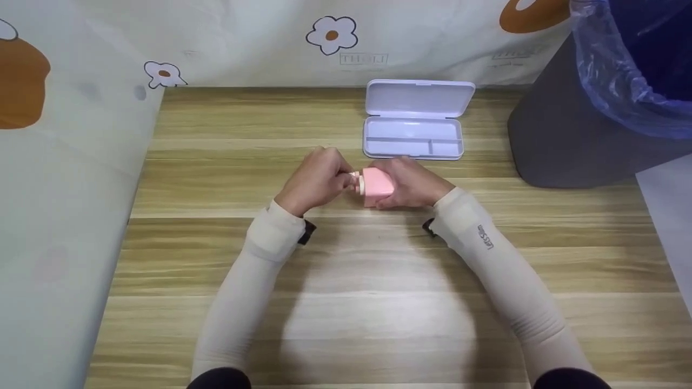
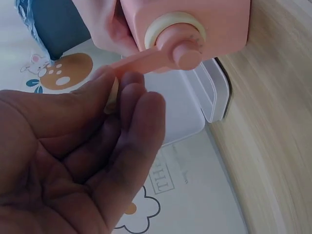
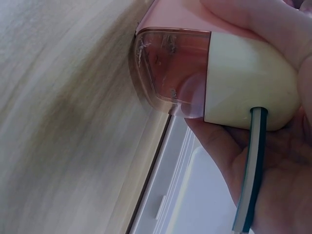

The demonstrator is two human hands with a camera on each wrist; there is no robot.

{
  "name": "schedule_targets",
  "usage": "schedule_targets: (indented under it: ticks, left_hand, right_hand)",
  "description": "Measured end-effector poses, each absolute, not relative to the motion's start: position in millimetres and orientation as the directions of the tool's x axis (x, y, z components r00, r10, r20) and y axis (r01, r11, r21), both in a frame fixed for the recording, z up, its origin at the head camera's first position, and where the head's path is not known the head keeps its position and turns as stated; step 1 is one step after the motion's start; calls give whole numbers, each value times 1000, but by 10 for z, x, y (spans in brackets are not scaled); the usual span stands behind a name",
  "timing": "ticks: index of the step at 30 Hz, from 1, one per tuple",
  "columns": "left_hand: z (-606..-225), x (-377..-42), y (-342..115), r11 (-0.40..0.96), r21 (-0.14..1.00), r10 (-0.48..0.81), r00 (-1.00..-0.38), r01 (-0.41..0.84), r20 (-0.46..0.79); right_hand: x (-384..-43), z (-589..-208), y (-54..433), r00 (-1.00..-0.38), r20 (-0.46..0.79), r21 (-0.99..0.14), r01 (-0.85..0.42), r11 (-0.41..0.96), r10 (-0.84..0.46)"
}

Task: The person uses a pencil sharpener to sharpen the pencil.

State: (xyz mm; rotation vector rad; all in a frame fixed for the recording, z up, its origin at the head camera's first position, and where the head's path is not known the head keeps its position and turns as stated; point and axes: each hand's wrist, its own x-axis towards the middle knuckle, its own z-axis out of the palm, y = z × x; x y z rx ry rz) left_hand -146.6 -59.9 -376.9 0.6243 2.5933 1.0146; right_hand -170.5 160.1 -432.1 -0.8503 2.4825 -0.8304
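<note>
A pink crank pencil sharpener is held over the middle of the table. My right hand grips its body, fingers and thumb wrapped round the sides. With thumb and fingertips, my left hand pinches the end of the crank handle, whose pink arm slants toward the hand in the left wrist view. In the right wrist view, a green-and-white striped pencil sticks out of the hole in the cream face. Beside that face, some shavings show through a clear drawer. The pencil's tip is hidden inside.
Behind the hands lies a pale lilac pencil case, lid up, with divided compartments. A grey bin with a blue liner stands at the right. A flower-printed sheet borders the wooden table at the back and left.
</note>
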Motion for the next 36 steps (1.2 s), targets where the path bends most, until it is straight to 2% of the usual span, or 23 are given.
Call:
schedule_targets:
  ticks: [6,19,27,36]
  left_hand:
    - [-3742,-1428,-621,667,694,547,-811,271,-209]
    - [-3897,-1284,-621,647,691,556,-819,322,-139]
    - [-4024,-1279,-611,636,728,556,-806,257,-201]
    - [-4247,-1314,-604,622,752,539,-816,216,-211]
  right_hand:
    - [-1707,-4326,1590,-743,-155,-648,-422,635,-652]
    - [-1697,-4341,1585,-751,-146,-655,-414,632,-643]
    - [-1690,-4345,1593,-745,-145,-650,-425,631,-651]
    - [-1689,-4322,1588,-752,-154,-633,-423,648,-641]
